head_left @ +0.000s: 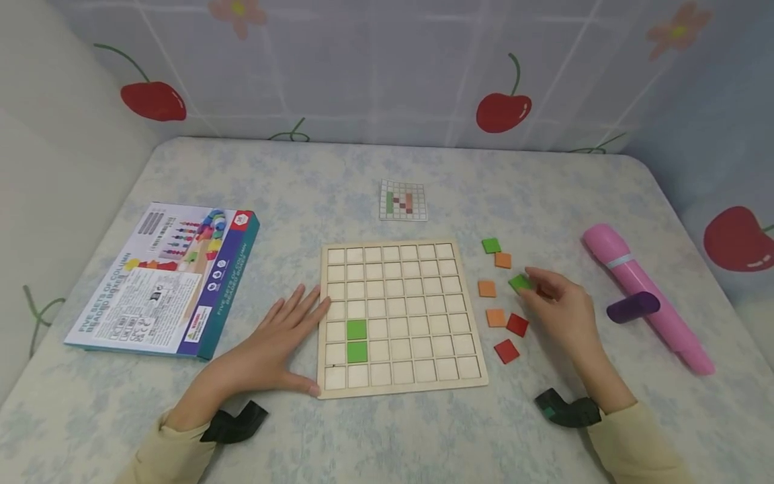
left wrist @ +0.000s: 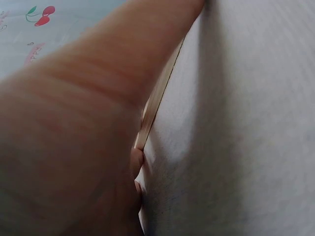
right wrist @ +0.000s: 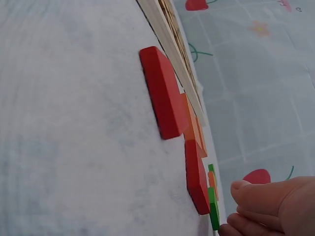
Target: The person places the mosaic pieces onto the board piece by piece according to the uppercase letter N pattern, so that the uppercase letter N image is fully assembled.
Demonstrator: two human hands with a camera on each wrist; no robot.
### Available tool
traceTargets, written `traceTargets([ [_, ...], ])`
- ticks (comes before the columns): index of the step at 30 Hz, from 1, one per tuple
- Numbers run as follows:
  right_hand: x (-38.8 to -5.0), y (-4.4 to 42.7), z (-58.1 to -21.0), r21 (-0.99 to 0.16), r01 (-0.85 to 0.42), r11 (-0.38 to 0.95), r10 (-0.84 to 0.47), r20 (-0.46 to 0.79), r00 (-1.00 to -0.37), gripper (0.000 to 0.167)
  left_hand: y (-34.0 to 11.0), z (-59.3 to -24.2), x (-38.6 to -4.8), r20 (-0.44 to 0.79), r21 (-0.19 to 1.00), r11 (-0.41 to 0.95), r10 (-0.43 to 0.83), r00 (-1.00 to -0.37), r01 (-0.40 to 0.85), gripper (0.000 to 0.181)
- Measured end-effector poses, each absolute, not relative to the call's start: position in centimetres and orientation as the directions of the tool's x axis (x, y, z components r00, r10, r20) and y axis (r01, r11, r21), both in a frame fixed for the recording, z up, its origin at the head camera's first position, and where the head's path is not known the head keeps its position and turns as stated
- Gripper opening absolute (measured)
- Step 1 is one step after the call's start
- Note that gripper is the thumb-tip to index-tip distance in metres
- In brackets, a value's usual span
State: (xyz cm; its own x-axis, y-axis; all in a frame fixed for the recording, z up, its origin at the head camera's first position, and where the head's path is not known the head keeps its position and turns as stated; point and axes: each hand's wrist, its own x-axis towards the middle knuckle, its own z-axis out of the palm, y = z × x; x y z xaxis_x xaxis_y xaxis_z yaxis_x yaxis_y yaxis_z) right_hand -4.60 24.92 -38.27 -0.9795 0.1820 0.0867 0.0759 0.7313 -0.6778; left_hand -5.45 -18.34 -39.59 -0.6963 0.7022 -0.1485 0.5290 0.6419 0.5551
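Observation:
A wooden grid board (head_left: 404, 394) lies flat, with two green square tiles (head_left: 357, 329) in its second column from the left. My left hand (head_left: 275, 343) rests spread on the table, fingertips on the board's left edge and thumb by its lower corner. To the right of the board, my right hand (head_left: 562, 310) has thumb and fingers at the edge of a green tile (head_left: 519, 283), seemingly pinching it; the contact is partly hidden. Around it lie another green tile (head_left: 491, 245), several orange tiles (head_left: 486, 289) and two red tiles (right wrist: 162, 93).
Behind the board lies a small pattern card (head_left: 403, 200) with a coloured grid. A printed box (head_left: 163, 279) is at the left. On the right lies a pink toy hammer-like stick (head_left: 653, 302) with a purple cylinder (head_left: 633, 307) across it. Black wrist mounts (head_left: 568, 409) sit at both sleeves.

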Motion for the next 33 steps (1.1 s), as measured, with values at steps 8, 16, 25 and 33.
traceTargets([
  [8,-4.8,24.4,-39.2,-0.627,-0.015,0.779,0.119,0.172,-0.978,0.035,-18.4,-39.5,-5.4,-0.142,0.562,0.635,0.706,-0.694,0.530,0.123],
  [16,-5.1,24.3,-39.4,-0.635,-0.051,0.771,0.120,0.223,-0.967,0.031,-18.4,-39.5,-5.5,-0.145,0.559,0.636,0.707,-0.692,0.532,0.123],
  [25,-6.0,20.4,-36.8,-0.796,-0.087,0.600,-0.015,0.098,-0.995,0.032,-18.4,-39.3,-5.5,-0.152,0.556,0.638,0.708,-0.690,0.532,0.123],
  [33,-7.7,13.0,-36.5,-0.873,-0.181,0.452,-0.271,0.058,-0.961,0.027,-18.3,-39.1,-5.5,-0.156,0.567,0.636,0.707,-0.689,0.524,0.122],
])
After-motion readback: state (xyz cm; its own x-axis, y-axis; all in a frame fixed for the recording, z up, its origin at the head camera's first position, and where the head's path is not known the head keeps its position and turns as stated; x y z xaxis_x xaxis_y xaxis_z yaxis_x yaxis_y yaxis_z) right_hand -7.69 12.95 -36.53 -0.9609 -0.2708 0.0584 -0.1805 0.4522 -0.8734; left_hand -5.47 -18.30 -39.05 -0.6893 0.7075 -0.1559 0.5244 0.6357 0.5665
